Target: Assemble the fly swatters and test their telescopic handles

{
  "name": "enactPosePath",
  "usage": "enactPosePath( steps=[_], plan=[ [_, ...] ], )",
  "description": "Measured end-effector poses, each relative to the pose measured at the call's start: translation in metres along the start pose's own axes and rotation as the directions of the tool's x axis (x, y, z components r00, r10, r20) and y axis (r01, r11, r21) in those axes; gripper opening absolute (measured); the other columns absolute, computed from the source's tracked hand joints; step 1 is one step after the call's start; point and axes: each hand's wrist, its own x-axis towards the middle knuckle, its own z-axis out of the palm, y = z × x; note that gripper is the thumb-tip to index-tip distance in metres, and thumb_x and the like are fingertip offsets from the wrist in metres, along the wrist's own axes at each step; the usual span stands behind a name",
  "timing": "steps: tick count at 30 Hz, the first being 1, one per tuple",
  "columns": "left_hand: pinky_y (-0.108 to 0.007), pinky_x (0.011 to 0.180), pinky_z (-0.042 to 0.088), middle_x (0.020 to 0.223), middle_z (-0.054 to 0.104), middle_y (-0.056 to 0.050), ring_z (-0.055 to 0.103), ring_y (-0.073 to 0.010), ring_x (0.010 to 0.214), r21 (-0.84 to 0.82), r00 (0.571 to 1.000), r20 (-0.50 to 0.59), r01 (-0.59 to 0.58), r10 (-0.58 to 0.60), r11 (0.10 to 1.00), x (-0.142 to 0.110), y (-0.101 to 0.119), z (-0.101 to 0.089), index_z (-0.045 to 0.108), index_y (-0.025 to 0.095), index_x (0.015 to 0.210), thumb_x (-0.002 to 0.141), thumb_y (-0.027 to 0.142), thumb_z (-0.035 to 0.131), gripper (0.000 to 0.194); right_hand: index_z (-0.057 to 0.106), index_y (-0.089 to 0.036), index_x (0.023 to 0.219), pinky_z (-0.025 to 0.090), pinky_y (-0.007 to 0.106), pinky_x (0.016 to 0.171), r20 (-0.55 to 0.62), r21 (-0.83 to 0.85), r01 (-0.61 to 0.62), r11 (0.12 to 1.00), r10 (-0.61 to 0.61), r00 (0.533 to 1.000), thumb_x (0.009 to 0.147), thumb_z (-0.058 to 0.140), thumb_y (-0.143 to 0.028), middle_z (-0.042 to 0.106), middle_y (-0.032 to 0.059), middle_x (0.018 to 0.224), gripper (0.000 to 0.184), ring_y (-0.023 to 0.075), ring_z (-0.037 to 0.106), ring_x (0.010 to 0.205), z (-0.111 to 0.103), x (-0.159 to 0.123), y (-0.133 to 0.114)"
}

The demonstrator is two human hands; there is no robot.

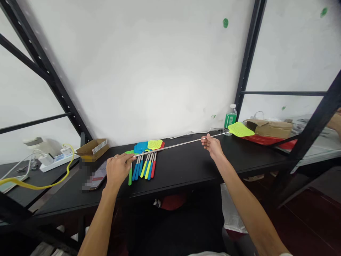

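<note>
Left hand closed round the near end, right hand pinching near the head: steel shaft of a lime fly swatter, held level above the black desk. Spaced grip steadies it. On desk: about eight more swatters, one water bottle.

The fly swatter has a smooth, shiny metal shaft and a matt plastic mesh head. The other swatters have slightly glossy plastic handles and metal shafts. The black surface looks matt, and the cardboard box looks rough and dull.
</note>
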Motion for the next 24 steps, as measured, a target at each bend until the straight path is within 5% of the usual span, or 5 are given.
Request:
enactPosePath(
  steps=[6, 10, 16, 24],
  plan=[
    [-0.035, 0.071, 0.034, 0.097, 0.076, -0.007, 0.064, -0.0269, 0.083, -0.010, 1.000, 0.003, 0.013, -0.013, 1.000, -0.003, -0.022, 0.002, 0.076, 0.022, 0.102, 0.096, 0.042, 0.046, 0.037, 0.072, -0.015, 0.074, 0.041, 0.018, 0.045, -0.015, 0.007, -0.025, 1.000, 0.025, 1.000, 0.090, 0.062, -0.038, 0.069, 0.0044, 0.065, 0.030, 0.0099, 0.060, 0.052, -0.003, 0.003, 0.000],
    [-0.039, 0.081, 0.036, 0.101, 0.075, -0.009, 0.064, -0.0286, 0.089, -0.050, 0.998, -0.053, 0.039, -0.042, 0.998, -0.002, -0.017, 0.002, 0.074, 0.021, 0.100, 0.095, 0.038, 0.048, 0.032, 0.072, -0.016, 0.076, 0.042, 0.020, 0.045, -0.012, 0.066, -0.016, 0.998, 0.017, 1.000, 0.088, 0.065, -0.041, 0.069, 0.0032, 0.064, 0.029, 0.0106, 0.060, 0.053, 0.000, 0.002, 0.003],
    [-0.048, 0.109, 0.026, 0.119, 0.069, -0.010, 0.058, -0.0312, 0.114, -0.174, 0.958, -0.284, -0.017, -0.033, 0.985, 0.007, 0.018, -0.006, 0.068, 0.023, 0.116, 0.092, 0.029, 0.053, 0.029, 0.071, -0.015, 0.079, 0.041, 0.019, 0.045, 0.030, 0.123, -0.060, 0.991, 0.056, 0.998, 0.089, 0.063, -0.039, 0.069, 0.0032, 0.066, 0.027, 0.0101, 0.061, 0.053, 0.010, -0.005, 0.001],
    [-0.033, 0.081, 0.047, 0.092, 0.073, -0.006, 0.065, -0.0228, 0.082, -0.484, 0.955, -0.292, -0.108, -0.044, 0.868, 0.004, 0.066, -0.005, 0.074, 0.021, 0.095, 0.088, 0.024, 0.056, 0.019, 0.071, -0.015, 0.079, 0.039, 0.020, 0.045, 0.068, 0.125, -0.023, 0.992, 0.015, 0.998, 0.083, 0.068, -0.046, 0.067, 0.0029, 0.064, 0.031, 0.0113, 0.061, 0.053, 0.020, -0.013, 0.000]
  ],
)
